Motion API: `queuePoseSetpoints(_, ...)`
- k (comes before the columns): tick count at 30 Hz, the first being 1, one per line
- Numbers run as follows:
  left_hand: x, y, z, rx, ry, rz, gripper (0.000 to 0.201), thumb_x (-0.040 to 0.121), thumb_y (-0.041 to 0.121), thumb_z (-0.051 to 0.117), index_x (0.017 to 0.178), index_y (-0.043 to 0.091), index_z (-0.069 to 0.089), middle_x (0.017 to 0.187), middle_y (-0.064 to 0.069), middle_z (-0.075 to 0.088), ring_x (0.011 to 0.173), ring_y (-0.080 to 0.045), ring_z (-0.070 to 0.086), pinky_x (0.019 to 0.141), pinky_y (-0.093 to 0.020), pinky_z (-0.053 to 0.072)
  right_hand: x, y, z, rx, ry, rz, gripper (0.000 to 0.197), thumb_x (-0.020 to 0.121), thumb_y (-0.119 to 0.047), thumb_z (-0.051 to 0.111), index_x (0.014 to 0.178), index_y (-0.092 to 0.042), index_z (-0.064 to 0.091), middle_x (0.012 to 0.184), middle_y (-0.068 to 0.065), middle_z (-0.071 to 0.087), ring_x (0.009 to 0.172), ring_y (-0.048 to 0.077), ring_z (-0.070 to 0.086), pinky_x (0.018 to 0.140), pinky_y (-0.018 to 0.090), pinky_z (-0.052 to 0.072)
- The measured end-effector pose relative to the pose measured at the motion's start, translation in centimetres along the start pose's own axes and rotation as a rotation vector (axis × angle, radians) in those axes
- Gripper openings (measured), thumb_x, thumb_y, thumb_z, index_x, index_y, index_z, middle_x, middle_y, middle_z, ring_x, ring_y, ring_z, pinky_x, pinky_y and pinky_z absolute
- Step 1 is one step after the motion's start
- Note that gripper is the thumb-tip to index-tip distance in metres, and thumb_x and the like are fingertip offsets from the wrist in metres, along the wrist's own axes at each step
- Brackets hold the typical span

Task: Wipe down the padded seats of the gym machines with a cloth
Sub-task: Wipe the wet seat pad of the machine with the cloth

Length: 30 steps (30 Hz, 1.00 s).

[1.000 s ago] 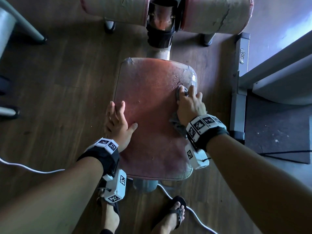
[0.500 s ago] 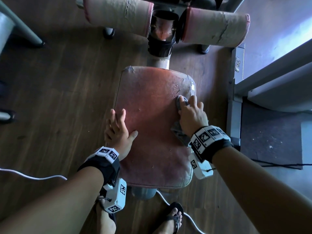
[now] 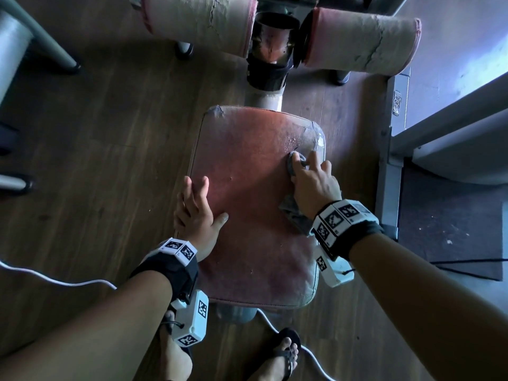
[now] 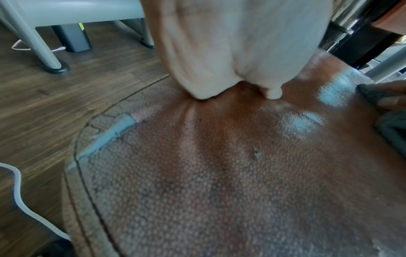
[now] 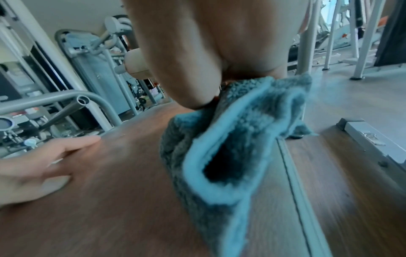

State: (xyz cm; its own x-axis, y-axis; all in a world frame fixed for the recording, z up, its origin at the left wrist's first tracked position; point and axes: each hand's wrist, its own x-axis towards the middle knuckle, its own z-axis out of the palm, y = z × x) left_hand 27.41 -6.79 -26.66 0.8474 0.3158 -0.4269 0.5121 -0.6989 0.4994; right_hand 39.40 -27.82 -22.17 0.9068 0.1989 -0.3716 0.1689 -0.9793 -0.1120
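A worn reddish padded seat stands on a post in the middle of the head view. Its far right corner is cracked and wet. My left hand lies flat on the seat's left edge with straight fingers and the thumb spread; the left wrist view shows it pressing into the pad. My right hand grips a grey-blue cloth against the seat's right side, near the far corner. In the right wrist view the cloth hangs folded below the palm.
Two cracked foam rollers sit just beyond the seat. A grey metal frame bar and a dark mat lie to the right. A white cable runs across the wood floor, and my sandalled feet stand below the seat.
Both hands stay at about the same spots on the seat. Only the head view has shifted, showing more of the rollers.
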Motion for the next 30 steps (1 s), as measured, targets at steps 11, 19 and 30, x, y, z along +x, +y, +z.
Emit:
queuePoseSetpoints(11, 0.1, -0.3, 0.2, -0.007, 0.013, 0.006, 0.089, 0.092, 0.037, 0.06, 0.154, 0.036, -0.004, 0.161, 0.003, -0.022, 0.149, -0.028, -0.008, 0.118, -0.049, 0.003, -0.6, -0.5, 2.0, 0.117, 0.147, -0.102, 0.06, 0.097, -0.028, 0.046, 0.152, -0.02, 0.024, 0.151, 0.009, 0.028, 0.135, 0.036, 0.027, 0.108, 0.055, 0.033)
queuePoseSetpoints(19, 0.2, -0.4, 0.4, 0.021, 0.028, 0.018, 0.092, 0.091, 0.036, 0.063, 0.154, 0.035, -0.003, 0.162, 0.0, -0.02, 0.15, -0.029, -0.006, 0.119, -0.047, 0.004, -6.5, 0.1, 6.0, 0.005, 0.03, -0.487, 0.059, 0.102, -0.042, 0.034, 0.156, -0.029, 0.013, 0.164, -0.002, 0.004, 0.151, 0.021, -0.001, 0.122, 0.045, 0.009)
queuePoseSetpoints(30, 0.2, -0.6, 0.6, 0.057, 0.063, 0.049, 0.091, 0.09, 0.035, 0.063, 0.155, 0.03, 0.001, 0.162, -0.004, -0.016, 0.15, -0.027, -0.004, 0.119, -0.046, 0.006, 1.4, 2.3, 2.9, -0.169, -0.019, -0.679, 0.054, 0.103, -0.048, 0.019, 0.155, -0.038, 0.008, 0.164, -0.008, 0.002, 0.151, 0.019, 0.003, 0.122, 0.041, 0.005)
